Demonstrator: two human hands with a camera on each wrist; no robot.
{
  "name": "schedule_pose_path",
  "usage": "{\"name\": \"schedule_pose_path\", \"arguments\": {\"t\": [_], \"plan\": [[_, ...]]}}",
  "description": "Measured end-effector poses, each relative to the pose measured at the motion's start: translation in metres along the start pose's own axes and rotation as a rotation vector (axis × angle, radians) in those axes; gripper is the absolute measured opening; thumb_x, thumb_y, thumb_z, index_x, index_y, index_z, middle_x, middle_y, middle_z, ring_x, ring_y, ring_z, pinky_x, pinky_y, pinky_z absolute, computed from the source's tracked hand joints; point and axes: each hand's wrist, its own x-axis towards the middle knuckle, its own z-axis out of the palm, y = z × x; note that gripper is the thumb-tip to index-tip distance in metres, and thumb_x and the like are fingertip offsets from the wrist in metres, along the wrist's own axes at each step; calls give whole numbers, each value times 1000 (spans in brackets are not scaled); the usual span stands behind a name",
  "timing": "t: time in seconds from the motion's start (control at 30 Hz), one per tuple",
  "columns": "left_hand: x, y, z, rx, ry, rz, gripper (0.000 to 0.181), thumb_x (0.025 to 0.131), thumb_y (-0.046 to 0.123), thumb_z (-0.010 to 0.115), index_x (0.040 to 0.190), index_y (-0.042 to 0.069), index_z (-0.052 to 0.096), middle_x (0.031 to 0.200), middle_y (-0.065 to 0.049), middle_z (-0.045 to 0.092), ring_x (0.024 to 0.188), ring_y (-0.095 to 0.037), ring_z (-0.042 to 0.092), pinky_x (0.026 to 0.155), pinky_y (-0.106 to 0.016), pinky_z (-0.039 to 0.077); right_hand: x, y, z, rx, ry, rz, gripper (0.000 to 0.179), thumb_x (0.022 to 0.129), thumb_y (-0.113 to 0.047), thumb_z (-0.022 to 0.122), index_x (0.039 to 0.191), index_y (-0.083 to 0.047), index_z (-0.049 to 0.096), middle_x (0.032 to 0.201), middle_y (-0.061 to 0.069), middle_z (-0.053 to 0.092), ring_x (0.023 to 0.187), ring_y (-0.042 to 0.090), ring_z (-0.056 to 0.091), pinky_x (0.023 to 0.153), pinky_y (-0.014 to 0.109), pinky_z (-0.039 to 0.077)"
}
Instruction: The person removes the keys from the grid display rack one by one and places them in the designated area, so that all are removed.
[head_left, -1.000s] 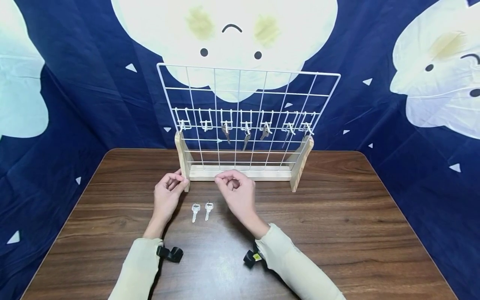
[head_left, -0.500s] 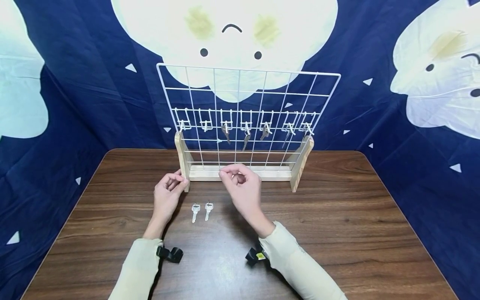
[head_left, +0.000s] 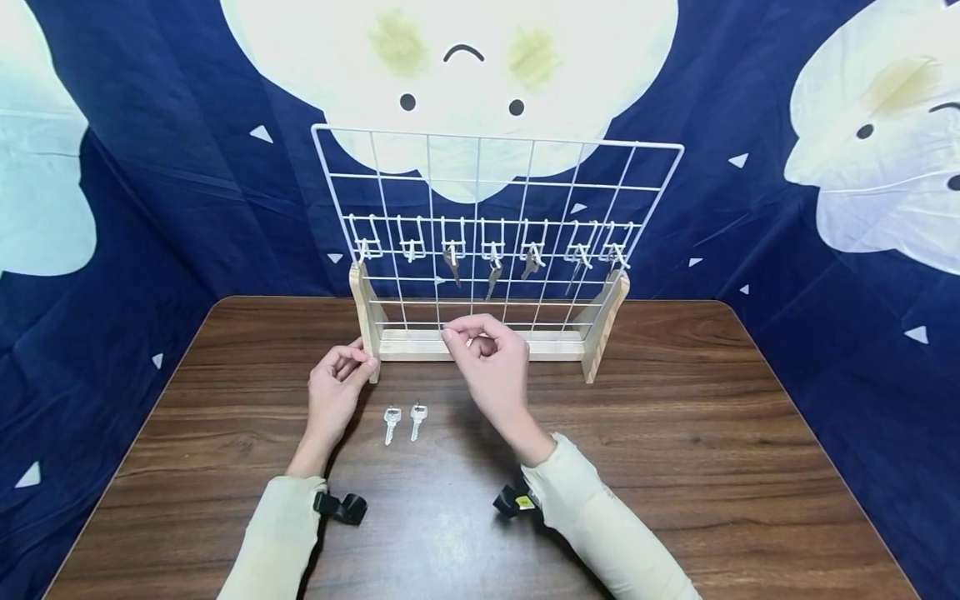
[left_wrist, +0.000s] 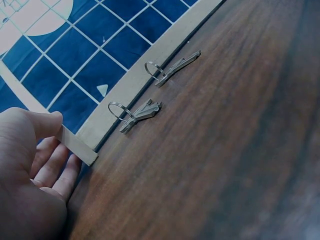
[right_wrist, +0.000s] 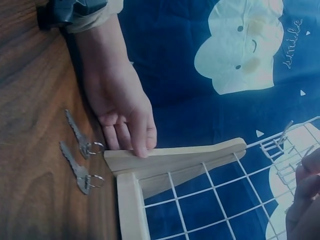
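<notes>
My left hand (head_left: 334,390) grips the left wooden leg (head_left: 365,321) of a white wire grid rack (head_left: 480,179), thumb at the front edge and fingers behind. Curled in, my right hand (head_left: 495,362) hovers before the rack's lower middle. Its thumb and index fingertips meet, and no object shows between them; in the right wrist view it is partly cut off. Between the hands lie two keys with rings, a left key (head_left: 392,423) and a right key (head_left: 417,421). Several more keys, among them a middle key (head_left: 493,279), hang on the rack's hooks.
The two leftmost hooks, including the second hook (head_left: 412,250), carry no key. A wooden base bar (head_left: 547,350) joins the rack's legs on the brown wooden table (head_left: 675,433). Blue cloth (head_left: 172,208) with white clouds surrounds the table.
My right hand has moved up and slightly right, away from the two keys on the table, keeping its pinched shape. My left hand has stayed on the rack's leg.
</notes>
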Motion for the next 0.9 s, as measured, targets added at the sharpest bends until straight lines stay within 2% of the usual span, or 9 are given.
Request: {"name": "schedule_pose_path", "arguments": {"t": [0.3,0.53,0.73,0.8,0.9], "plan": [[-2,0,-1,5,2,-14,16,101,-14,70,107,-21,57,152,-32,61,113,6,70,104,-14,56,11,-8,-1,1,20,0,8,98,-1,81,102,5,81,79,5,71,57,3,50,50,13,37],[-2,2,-1,31,5,-11,16,101,-13,71,107,-20,58,150,-31,63,113,6,71,102,-13,57,22,-12,-1,-9,46,-28,10,98,-2,80,103,5,81,77,7,71,57,2,52,50,13,40],[-2,2,0,23,5,-12,17,101,-12,72,107,-20,58,150,-29,64,113,6,71,102,-13,57,29,-13,2,-10,75,-12,10,98,-3,78,104,5,80,74,0,71,55,1,52,49,14,39],[-2,3,0,24,5,-9,17,101,-12,72,107,-20,58,151,-29,64,113,6,71,102,-13,57,31,-13,3,-9,90,-5,11,98,-3,78,103,6,80,74,2,71,55,1,53,49,14,39],[-2,3,-1,28,3,-3,18,101,-11,72,107,-20,58,150,-29,64,113,6,71,101,-13,57,33,-12,6,-2,116,-9,11,99,-4,78,103,7,79,74,13,73,55,0,57,48,13,38]]}}
